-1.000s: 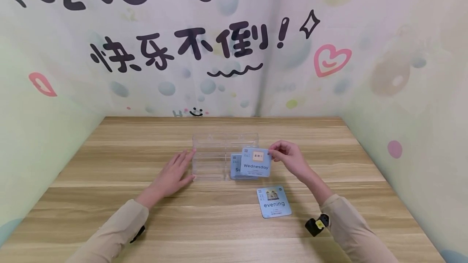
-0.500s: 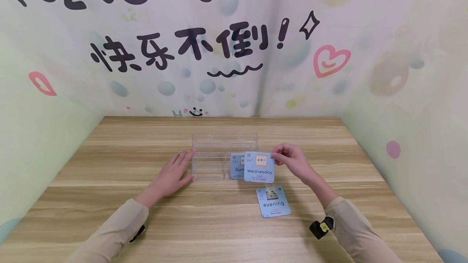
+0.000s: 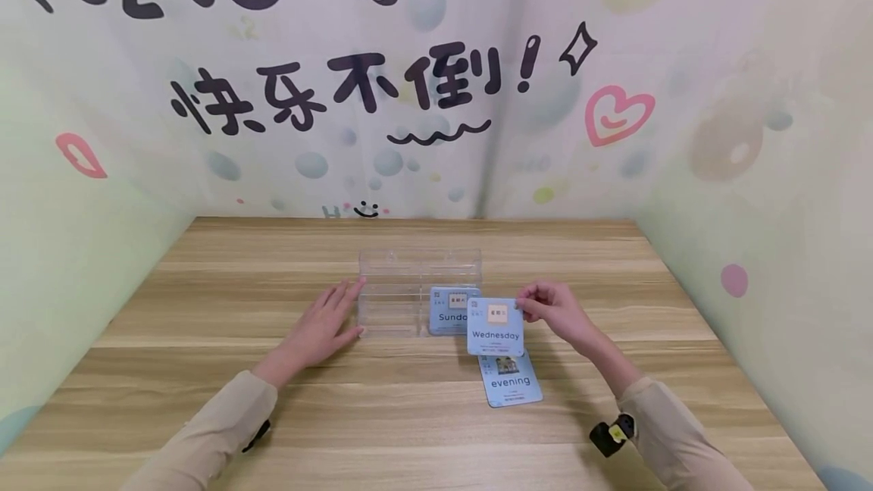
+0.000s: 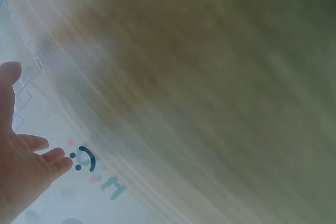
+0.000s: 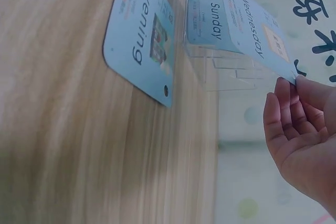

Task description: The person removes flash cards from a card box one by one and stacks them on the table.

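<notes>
The head view takes in both hands: the right hand (image 3: 554,313) pinches a light-blue square card with rounded corners, printed "Wednesday" (image 3: 495,326), at its upper right corner, while the left hand (image 3: 320,328) lies with fingers extended and relaxed, fingertips at the left edge of a clear plastic rack (image 3: 389,313). The left wrist view adds the thumb side of that hand, fingers spread and grasping nothing, near a clear edge of the rack.

From the head, the "Wednesday" card seems to overlap a light-blue square card printed "evening" (image 3: 511,385). The right wrist view shows the two apart: the first is held up off the table, the second lies on the wood-grain table (image 3: 341,423). That view also reveals a dark round spot (image 5: 166,91) in a corner of the "evening" card, and the full word on the light-blue "Sunday" card (image 3: 449,317), whose last letter is covered in the head view.

Counted: two hands, one rack and three card faces, one pinched, one on the table, one in the rack's lower right compartment. Whether more cards sit behind "Sunday" cannot be told.
</notes>
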`<act>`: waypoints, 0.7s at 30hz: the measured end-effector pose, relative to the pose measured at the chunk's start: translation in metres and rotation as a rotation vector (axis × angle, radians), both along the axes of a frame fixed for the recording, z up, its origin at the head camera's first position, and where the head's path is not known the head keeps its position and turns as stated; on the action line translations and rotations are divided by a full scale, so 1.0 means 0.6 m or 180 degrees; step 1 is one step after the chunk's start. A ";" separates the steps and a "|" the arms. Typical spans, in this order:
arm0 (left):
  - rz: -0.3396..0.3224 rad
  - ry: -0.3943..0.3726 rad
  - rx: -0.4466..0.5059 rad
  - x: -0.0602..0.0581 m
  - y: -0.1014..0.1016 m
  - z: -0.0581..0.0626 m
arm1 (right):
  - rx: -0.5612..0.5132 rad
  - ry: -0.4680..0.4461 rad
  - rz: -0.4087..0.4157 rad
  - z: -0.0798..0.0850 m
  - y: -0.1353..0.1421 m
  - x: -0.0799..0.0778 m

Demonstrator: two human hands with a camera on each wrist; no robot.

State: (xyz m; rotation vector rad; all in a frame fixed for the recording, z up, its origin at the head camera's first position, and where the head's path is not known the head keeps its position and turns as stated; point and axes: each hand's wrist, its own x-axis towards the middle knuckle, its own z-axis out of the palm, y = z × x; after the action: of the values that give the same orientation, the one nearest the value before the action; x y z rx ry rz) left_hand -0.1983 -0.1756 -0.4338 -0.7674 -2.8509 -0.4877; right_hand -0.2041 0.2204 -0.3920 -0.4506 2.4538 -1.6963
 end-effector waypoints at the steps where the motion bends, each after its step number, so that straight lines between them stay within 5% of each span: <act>1: -0.0001 0.0004 -0.0001 0.000 0.000 0.000 | 0.0016 -0.0012 -0.0003 -0.002 0.002 0.000; 21: -0.0005 0.0071 -0.0040 -0.002 0.001 -0.003 | 0.0231 -0.0508 0.0031 -0.021 0.029 0.024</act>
State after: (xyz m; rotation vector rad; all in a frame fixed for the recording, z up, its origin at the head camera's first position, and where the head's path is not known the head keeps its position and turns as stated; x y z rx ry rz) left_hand -0.1994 -0.1751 -0.4355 -0.7725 -2.8357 -0.4592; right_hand -0.1894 0.2375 -0.4043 -0.3056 2.3853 -1.5678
